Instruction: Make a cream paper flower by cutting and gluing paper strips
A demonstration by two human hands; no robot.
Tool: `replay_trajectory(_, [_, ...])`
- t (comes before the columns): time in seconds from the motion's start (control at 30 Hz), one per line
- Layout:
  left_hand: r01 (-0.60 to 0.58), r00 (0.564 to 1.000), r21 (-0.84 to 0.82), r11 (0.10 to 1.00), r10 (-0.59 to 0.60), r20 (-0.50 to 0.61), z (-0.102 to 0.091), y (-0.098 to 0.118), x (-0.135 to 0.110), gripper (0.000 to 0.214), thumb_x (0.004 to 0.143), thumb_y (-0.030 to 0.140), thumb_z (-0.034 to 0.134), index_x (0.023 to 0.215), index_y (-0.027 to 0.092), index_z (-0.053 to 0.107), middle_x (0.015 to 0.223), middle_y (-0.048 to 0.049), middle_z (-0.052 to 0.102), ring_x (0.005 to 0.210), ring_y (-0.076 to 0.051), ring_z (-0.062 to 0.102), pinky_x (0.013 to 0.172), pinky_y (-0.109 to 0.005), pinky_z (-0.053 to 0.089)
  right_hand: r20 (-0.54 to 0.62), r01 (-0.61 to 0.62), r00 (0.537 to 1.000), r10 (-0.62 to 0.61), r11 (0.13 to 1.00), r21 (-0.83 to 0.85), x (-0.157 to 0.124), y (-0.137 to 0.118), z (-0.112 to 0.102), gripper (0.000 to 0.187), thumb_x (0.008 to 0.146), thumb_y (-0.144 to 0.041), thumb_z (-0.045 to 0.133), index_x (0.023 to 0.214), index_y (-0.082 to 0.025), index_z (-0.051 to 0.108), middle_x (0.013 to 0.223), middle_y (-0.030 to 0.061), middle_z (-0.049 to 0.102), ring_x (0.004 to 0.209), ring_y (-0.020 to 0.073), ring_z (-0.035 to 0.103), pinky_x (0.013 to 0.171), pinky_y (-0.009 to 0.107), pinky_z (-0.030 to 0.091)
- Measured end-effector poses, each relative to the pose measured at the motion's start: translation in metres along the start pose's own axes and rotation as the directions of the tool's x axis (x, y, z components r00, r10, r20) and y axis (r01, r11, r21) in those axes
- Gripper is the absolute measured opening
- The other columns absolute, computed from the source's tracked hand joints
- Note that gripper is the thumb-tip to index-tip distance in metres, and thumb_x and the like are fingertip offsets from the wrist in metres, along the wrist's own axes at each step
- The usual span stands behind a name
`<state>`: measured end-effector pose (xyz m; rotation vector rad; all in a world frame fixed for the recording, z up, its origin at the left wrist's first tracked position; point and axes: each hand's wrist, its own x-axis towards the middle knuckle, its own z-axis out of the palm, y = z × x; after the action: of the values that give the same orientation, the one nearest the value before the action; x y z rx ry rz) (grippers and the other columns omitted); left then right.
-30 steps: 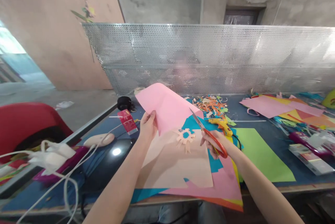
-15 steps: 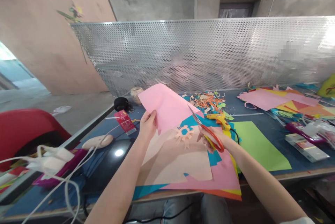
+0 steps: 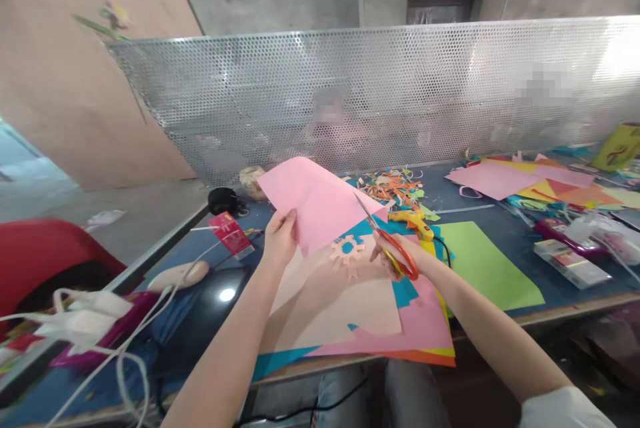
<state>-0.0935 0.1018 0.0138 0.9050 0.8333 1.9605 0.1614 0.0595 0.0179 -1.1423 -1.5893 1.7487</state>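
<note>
A sheet of pink paper (image 3: pixel 315 201) is pinched at its lower left edge by my left hand (image 3: pixel 281 236), its far corner curling up. My right hand (image 3: pixel 395 258) is closed round the red and yellow handles of a pair of scissors (image 3: pixel 369 216). Their blades point up and to the left, close to the right part of the pink sheet; whether they touch it I cannot tell. Below lies a cream paper cut-out (image 3: pixel 349 251) with a round hole and notched edge. It rests on a larger cream sheet (image 3: pixel 330 311) over stacked blue, pink, yellow and orange paper.
A yellow glue gun (image 3: pixel 414 220) and a heap of paper scraps (image 3: pixel 395 187) lie behind the scissors. Green paper (image 3: pixel 487 268) is to the right. Left are a mouse (image 3: pixel 179 276), a red box (image 3: pixel 231 235) and white cables (image 3: pixel 125 341). A perforated metal screen (image 3: pixel 260 95) stands behind.
The camera view has shifted slightly, so the scene sits a little further left. Both hands keep their hold on the pink paper and scissors, with hardly any movement relative to the table.
</note>
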Motion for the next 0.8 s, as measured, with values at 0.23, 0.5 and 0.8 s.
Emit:
replay_trajectory(0.23, [-0.001,1.0,0.012,1.0,0.001,-0.001,0.0008,0.0004,0.0,0.031,0.05,0.029,0.078,0.076,0.019,0.066,0.08,0.0009,0.068,0.077,-0.012,0.06,0.077,-0.026,0.046,0.017,-0.008,1.0,0.008,1.0,0.006,0.0012,-0.0002,-0.0017,0.052,0.078,-0.061,0.043,0.074,-0.012,0.058,0.036,-0.006,0.041,0.025,0.0099,0.044,0.026,0.02,0.036])
replay_trajectory(0.5, [0.03,0.999,0.029,0.999,-0.031,0.035,0.0039,0.0024,-0.0032,0.035,0.049,0.03,0.078,0.08,0.019,0.066,0.085,-0.0009,0.069,0.084,-0.015,0.061,0.082,-0.028,0.045,0.011,0.002,1.0,-0.003,1.0,0.004,0.0079,0.0035,-0.0063,0.057,0.076,-0.068,0.039,0.068,-0.013,0.056,0.035,-0.0052,0.042,0.025,0.0092,0.041,0.025,0.021,0.035])
replay_trajectory(0.8, [0.047,0.998,0.031,0.998,-0.048,0.031,0.0037,0.0021,-0.0037,0.034,0.048,0.029,0.078,0.077,0.019,0.066,0.081,-0.0001,0.069,0.078,-0.013,0.061,0.078,-0.027,0.046,-0.016,-0.004,1.0,0.004,1.0,-0.03,0.0015,-0.0035,-0.0027,0.059,0.079,-0.066,0.036,0.065,-0.013,0.056,0.034,-0.005,0.039,0.023,0.0076,0.037,0.025,0.02,0.032])
